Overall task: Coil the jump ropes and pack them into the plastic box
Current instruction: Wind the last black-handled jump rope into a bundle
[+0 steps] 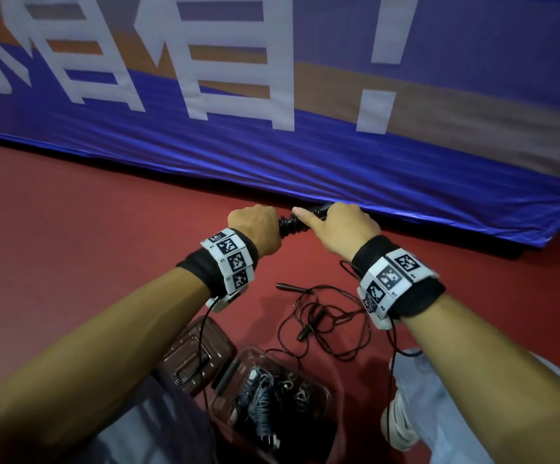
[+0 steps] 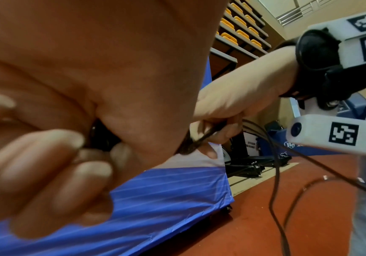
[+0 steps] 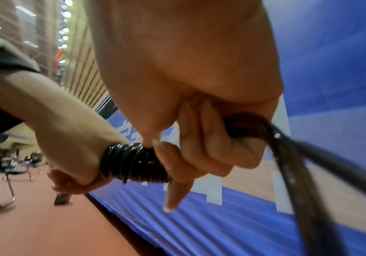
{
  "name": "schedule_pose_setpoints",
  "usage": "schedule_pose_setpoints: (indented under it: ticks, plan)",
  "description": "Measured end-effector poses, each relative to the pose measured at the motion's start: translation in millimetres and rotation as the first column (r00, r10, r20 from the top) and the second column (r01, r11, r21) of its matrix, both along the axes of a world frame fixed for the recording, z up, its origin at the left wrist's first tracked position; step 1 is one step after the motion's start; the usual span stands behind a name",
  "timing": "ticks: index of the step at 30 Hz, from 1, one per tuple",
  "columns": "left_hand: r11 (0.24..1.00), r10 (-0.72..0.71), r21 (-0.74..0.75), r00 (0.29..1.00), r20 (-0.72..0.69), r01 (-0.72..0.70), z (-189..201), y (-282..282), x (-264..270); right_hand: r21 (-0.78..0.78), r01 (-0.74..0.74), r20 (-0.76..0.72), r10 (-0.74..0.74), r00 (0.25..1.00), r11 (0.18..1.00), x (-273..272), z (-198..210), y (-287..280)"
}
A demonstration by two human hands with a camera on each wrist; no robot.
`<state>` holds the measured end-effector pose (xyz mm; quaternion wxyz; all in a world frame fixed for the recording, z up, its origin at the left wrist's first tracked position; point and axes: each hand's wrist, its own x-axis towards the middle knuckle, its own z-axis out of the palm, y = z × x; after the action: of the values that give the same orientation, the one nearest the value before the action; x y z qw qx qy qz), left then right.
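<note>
Landmark is the plastic box [image 1: 318, 390], which sits open on the red floor [image 1: 70, 229] between the person's knees. Everything below is placed relative to it.

- Rope bundle [image 1: 293, 226] is held up in the air on the far side of the box, toward the blue banner [image 1: 305, 162]. It is black cord wound in tight turns around the handles, with its long axis running left-right between the two fists.
- Left hand [image 1: 258, 229]: fingers [image 2: 46, 150] curled tight around the left end of the bundle. It acts as the anchor.
- Right hand [image 1: 342, 229]: fingers [image 3: 217, 138] curled round the right end and the free cord [image 3: 298, 164], with the index finger sticking out straight along the wraps. The cord leaves this fist and trails down toward the floor.
- Both hands are touching the bundle. Judging by the free cord, the right one does the winding, so the next turn goes on at its side, across the bundle's axis.
- Second jump rope [image 1: 325, 316] lies loose and tangled on the floor just beyond the box, below the right wrist. It is not yet coiled.
- The box already holds coiled ropes [image 1: 265, 400]. Its lid [image 1: 194, 356] lies just left of it, touching or nearly so; I can't tell which.

My read is that the wrap is most of the way done. The bundle then has to come back toward the person and down into the box. The risk is the turns slipping off the right end if that grip loosens before the tail is secured.
</note>
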<state>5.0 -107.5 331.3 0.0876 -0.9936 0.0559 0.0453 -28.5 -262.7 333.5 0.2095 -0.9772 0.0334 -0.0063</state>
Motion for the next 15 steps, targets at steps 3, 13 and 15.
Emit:
schedule_pose_setpoints:
  ticks: [3,13,15]
  plan:
    - [0.995,0.006,0.104,0.999,-0.042,-0.002,-5,-5,-1,-0.192,-0.036,0.100,0.056,0.993,0.981,-6,8,3]
    - [0.957,-0.218,0.166,0.969,-0.119,0.236,0,5,3,0.112,-0.355,-0.268,0.372,0.889,0.928,10,12,-23]
    - [0.927,-0.326,0.159,0.940,-0.103,0.339,9,10,7,0.097,-0.399,-0.261,0.410,0.874,0.912,10,11,-22]
